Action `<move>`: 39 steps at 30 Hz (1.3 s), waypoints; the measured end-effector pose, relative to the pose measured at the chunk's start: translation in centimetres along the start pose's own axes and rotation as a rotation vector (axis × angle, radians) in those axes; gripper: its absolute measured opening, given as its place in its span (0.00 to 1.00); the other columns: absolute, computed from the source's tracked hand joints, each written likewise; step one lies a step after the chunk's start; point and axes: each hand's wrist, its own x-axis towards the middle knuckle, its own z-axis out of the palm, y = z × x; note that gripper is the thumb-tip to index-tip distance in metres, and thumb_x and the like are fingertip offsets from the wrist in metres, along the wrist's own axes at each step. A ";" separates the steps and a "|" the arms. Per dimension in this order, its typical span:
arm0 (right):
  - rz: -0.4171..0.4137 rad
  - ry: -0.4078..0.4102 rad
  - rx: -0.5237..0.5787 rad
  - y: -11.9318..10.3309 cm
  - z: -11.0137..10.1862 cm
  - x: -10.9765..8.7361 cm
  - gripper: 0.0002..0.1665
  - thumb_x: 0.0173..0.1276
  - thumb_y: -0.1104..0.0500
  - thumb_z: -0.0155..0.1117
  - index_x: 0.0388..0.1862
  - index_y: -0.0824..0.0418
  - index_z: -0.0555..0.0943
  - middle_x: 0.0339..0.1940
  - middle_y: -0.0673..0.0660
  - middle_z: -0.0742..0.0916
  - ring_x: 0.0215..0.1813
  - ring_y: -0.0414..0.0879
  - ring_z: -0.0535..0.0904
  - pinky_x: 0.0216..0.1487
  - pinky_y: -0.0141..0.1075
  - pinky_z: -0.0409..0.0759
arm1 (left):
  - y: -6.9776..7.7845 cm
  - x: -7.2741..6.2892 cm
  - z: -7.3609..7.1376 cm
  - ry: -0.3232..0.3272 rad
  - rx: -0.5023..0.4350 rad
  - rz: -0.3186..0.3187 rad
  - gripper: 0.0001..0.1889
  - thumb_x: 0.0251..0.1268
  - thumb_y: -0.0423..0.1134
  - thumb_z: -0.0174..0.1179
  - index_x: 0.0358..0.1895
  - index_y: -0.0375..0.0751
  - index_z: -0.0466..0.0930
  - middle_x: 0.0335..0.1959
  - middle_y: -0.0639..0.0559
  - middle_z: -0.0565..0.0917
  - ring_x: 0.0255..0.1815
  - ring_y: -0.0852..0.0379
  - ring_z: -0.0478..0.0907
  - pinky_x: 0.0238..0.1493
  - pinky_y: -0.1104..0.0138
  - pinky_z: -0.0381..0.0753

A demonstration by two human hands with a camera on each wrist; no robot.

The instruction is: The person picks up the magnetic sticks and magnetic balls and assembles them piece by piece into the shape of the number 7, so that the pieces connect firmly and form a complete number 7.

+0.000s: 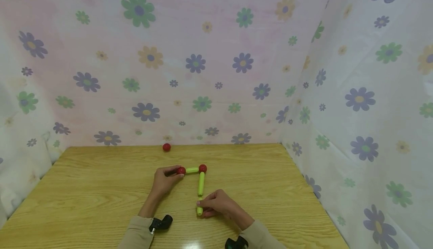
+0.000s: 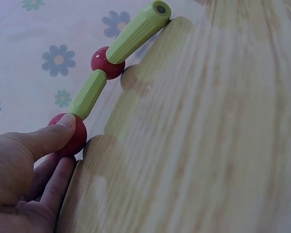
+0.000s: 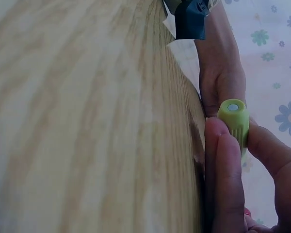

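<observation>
My left hand (image 1: 164, 181) pinches a red ball (image 2: 73, 138) between thumb and fingers, low over the wooden table. A short yellow-green building rod (image 1: 192, 170) joins that ball to a second red ball (image 1: 202, 168). From the second ball a longer yellow-green rod (image 1: 201, 184) runs toward me, a small dark disc showing in its free end in the left wrist view. My right hand (image 1: 221, 205) pinches another yellow-green rod (image 3: 235, 119) between thumb and fingers; a pale metal disc sits in its end. In the head view this rod lines up with the longer one, their ends close together.
A loose red ball (image 1: 167, 147) lies at the back edge of the wooden table (image 1: 84, 189). Flower-printed cloth (image 1: 216, 72) hangs behind the table and along both sides. Dark wrist devices (image 1: 161, 222) are strapped at both sleeves.
</observation>
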 end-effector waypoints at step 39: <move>-0.055 -0.059 0.012 0.0 -0.3 0.4 0.16 0.71 0.53 0.69 0.38 0.68 0.87 0.25 0.56 0.89 0.27 0.40 0.87 0.30 0.30 0.86 | -0.1 -0.1 0.0 0.010 0.022 -0.015 0.21 0.61 0.30 0.72 0.58 0.31 0.84 0.57 0.32 0.84 0.58 0.40 0.82 0.53 0.69 0.84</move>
